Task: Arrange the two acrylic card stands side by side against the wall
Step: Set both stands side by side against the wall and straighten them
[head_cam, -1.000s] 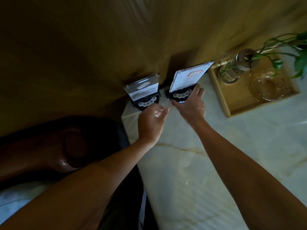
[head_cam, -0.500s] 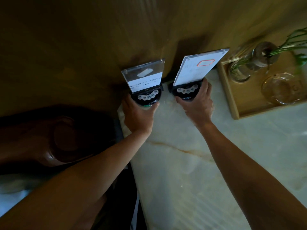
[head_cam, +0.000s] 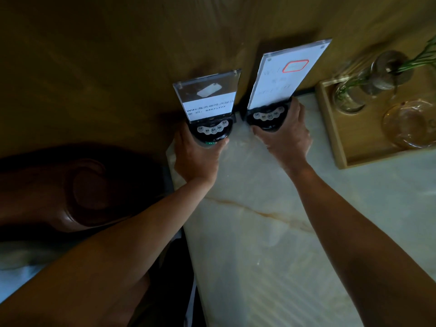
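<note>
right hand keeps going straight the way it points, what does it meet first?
The right hand already grips the black base of the taller card stand; pushed onward, that stand probably meets the wooden wall just behind, though depth is unclear.

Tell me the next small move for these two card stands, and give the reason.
Probably ease both hands off. The left hand grips the base of the shorter stand and the right hand the base of the taller stand. Both stand upright, side by side with a narrow gap, backs near the wall. If either base sits proud, nudge it back first.
</note>
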